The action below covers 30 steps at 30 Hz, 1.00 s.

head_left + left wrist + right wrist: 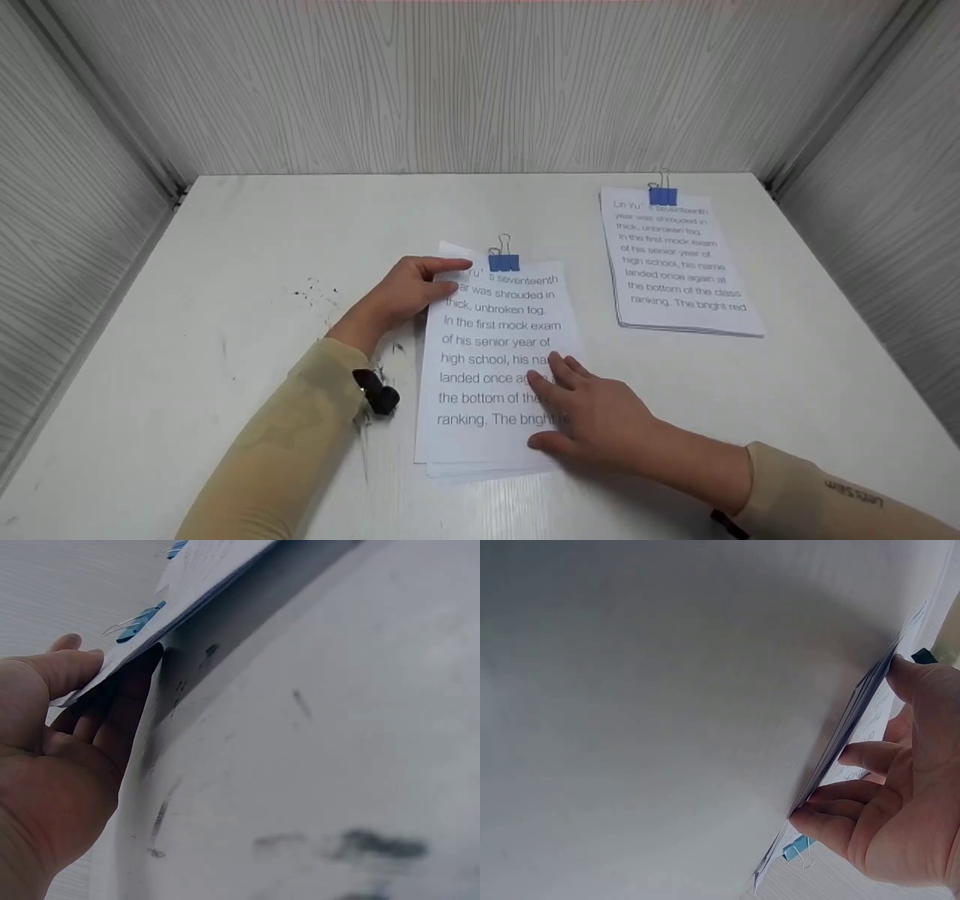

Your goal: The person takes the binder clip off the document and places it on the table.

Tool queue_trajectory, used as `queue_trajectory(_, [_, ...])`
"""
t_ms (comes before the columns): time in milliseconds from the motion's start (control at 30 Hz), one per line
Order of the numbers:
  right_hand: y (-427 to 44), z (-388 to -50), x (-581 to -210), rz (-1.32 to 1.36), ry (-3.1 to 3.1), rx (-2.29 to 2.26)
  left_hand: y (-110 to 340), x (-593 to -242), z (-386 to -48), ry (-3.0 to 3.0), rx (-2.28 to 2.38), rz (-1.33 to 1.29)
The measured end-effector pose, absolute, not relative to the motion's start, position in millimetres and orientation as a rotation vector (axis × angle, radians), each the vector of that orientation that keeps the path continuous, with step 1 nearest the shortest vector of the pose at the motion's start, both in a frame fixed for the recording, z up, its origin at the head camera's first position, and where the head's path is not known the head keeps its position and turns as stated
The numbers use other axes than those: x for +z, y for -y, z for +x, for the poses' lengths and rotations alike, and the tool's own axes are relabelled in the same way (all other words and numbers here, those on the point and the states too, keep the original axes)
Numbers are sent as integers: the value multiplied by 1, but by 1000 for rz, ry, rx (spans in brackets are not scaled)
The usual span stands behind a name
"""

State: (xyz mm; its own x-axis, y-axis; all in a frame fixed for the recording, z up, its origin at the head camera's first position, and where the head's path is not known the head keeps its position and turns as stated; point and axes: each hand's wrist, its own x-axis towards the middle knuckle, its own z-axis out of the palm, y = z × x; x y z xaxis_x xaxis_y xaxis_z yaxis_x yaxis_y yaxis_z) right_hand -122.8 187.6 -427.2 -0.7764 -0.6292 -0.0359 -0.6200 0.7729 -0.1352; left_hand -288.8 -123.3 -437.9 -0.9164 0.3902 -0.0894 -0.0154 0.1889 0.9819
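Note:
A stack of printed sheets lies on the table, a blue binder clip at its top edge; its sheets are slightly uneven at the upper left and bottom. My left hand grips the upper left edge. In the left wrist view, the thumb of that hand is on top of the paper and the other fingers are underneath. My right hand rests on the lower right part, fingers spread. The right wrist view shows this hand with fingertips at the edge of the layered sheets.
Another printed stack with a blue binder clip lies at the back right of the white table. Dark marks spot the tabletop on the left. Grained panels enclose the back and both sides.

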Motion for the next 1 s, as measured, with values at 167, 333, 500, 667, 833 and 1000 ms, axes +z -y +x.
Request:
queue_trajectory(167, [-187,-122,-426,-1005,-2879,-192,124,-435,-285,-2175,1761,341])
queue_trajectory(333, [-186,-122,-425,-980,-2861,-207,123,-433,-282,-2164,1788,347])
queue_trajectory(500, [-186,-123,-425,-958,-2848,-223,120,-429,-277,-2151,1832,347])
queue_trajectory(667, [-189,-122,-424,-920,-2828,-317,119,-426,-271,-2172,1829,358])
queue_trajectory(833, [-192,-123,-413,-857,-2845,-458,120,-426,-267,-2150,1850,349])
queue_trajectory(1000, [-196,-139,-391,-833,-2877,-583,123,-426,-262,-2132,1889,335])
